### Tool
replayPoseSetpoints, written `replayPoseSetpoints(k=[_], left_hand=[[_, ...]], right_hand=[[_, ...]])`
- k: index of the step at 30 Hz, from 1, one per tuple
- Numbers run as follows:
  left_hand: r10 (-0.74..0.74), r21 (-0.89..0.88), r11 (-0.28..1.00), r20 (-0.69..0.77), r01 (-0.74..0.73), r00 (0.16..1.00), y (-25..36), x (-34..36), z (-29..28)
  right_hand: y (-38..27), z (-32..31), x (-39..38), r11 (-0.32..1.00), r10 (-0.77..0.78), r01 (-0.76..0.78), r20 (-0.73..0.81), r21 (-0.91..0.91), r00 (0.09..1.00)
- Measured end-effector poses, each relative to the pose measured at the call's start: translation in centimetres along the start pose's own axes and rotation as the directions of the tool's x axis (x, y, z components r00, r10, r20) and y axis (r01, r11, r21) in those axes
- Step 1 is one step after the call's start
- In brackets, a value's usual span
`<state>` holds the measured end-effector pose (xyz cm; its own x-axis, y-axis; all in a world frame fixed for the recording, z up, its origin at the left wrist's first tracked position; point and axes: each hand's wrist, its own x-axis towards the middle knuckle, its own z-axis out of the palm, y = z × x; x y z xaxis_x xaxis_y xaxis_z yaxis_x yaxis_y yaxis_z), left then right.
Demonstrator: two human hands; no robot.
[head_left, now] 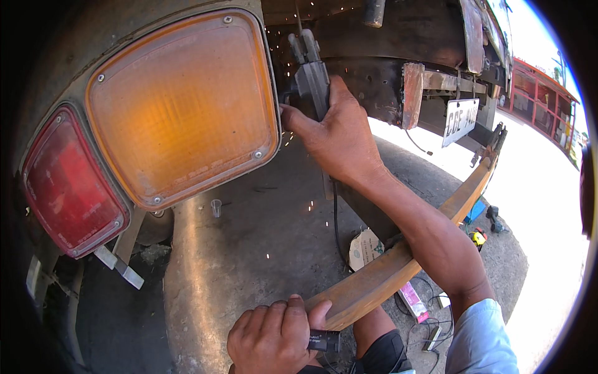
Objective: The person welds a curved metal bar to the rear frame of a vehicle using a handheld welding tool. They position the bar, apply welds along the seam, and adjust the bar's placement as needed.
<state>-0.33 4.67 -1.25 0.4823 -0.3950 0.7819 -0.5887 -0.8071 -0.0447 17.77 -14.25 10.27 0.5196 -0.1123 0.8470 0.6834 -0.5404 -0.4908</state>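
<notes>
My right hand (346,140) grips a dark grey welding electrode holder (311,84) beside the large amber lamp (184,109). A thin rod points up from its jaws, and sparks scatter around it. Below the hand hangs a black cable (336,218). Lower down, my left hand (271,336) is closed at the near end of a long, rust-brown bar (367,280), thumb along its top. Under that thumb a small black piece (324,340) shows; I cannot tell what it is. My right forearm crosses above the bar.
A red lamp (75,181) adjoins the amber one on the vehicle's rear. Further right hangs a white number plate (461,121). On the ground lie a cardboard piece (365,249), a pink box (413,301), tangled cords, a yellow item (478,237) and a clear cup (216,207).
</notes>
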Motion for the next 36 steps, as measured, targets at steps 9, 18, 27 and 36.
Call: replayPoseSetpoints(k=[9, 18, 27, 36], left_hand=[[-0.003, -0.007, 1.0, 0.011, 0.003, 1.0, 0.0, 0.0, 0.1], [0.01, 0.007, 1.0, 0.01, -0.01, 1.0, -0.1, 0.0, 0.0], [0.007, 0.013, 1.0, 0.015, -0.008, 1.0, -0.1, 0.0, 0.1], [-0.001, 0.015, 1.0, 0.007, 0.001, 1.0, 0.0, 0.0, 0.1]], right_hand=[[0.4, -0.1, 2.7, 0.993, 0.114, -0.114, -0.018, 0.028, 0.993], [-0.7, 0.3, 2.1, 1.0, -0.003, 0.003, 0.037, -0.017, 0.999], [-1.0, 0.2, 1.7, 1.0, 0.008, -0.007, 0.065, -0.025, 0.998], [-1.0, 0.4, 1.6, 0.999, -0.015, 0.016, 0.036, -0.038, 0.999]])
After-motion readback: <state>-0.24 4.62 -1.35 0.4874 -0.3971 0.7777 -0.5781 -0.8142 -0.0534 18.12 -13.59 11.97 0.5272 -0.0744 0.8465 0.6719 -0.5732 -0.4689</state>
